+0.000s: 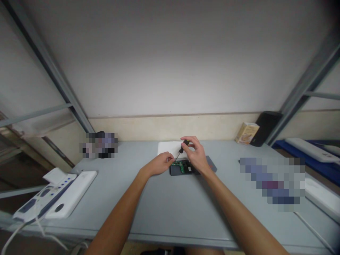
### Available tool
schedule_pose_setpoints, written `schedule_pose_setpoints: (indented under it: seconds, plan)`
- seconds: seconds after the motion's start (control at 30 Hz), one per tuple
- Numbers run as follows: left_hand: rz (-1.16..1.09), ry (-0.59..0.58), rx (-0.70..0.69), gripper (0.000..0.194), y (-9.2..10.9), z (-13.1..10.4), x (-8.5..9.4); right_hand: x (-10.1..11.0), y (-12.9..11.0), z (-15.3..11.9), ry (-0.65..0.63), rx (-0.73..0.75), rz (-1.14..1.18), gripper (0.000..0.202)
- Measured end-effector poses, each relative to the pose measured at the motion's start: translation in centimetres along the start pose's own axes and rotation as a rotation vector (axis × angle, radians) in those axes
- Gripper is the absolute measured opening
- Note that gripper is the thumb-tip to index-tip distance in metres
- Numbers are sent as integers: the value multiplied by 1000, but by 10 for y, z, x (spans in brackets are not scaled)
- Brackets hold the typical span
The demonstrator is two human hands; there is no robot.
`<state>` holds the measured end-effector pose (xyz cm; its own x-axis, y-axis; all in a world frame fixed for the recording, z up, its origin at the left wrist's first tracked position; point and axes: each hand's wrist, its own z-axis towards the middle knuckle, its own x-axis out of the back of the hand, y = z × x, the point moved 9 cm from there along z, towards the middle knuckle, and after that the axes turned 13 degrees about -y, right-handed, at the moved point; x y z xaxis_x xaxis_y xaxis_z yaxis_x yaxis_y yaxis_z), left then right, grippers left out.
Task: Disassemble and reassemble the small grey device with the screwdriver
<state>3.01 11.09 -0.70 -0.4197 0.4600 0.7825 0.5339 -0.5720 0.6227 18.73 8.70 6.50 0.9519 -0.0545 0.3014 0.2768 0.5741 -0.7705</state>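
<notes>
My right hand [196, 153] grips the dark handle of a screwdriver [183, 146], with its thin shaft slanting down to the left. The shaft's tip reaches the upper left corner of an opened black device [175, 171], where a green circuit board [182, 165] is exposed. My left hand [161, 163] rests at that same corner, its fingers pinched together close to the tip; what lies between them is too small to make out. Behind the device lies a white sheet [165, 148]. A flat dark grey piece [211, 163] shows to the right, partly behind my right hand.
On the grey table [170, 216], a white power strip [45, 198] and a white power bank [73, 196] sit at the left. A yellow box [246, 133] and a black case [265, 128] stand at the back right. Blurred-out items flank both sides. Metal posts frame the table.
</notes>
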Motion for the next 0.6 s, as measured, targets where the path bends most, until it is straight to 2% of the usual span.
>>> schedule_pose_setpoints:
  seconds: [0.1,0.3,0.5,0.6]
  plan:
    - [4,-2,-13,25,1,0,0,0,0,1,-12,10,1,17]
    - [12,-5,-26,24,0,1,-1,-5,10,1,-88,-39,100,27]
    - [5,-1,-7,25,-2,2,-1,-1,0,0,0,27,10,14]
    - [3,-2,-7,25,-2,2,-1,-1,-1,0,-9,31,-11,12]
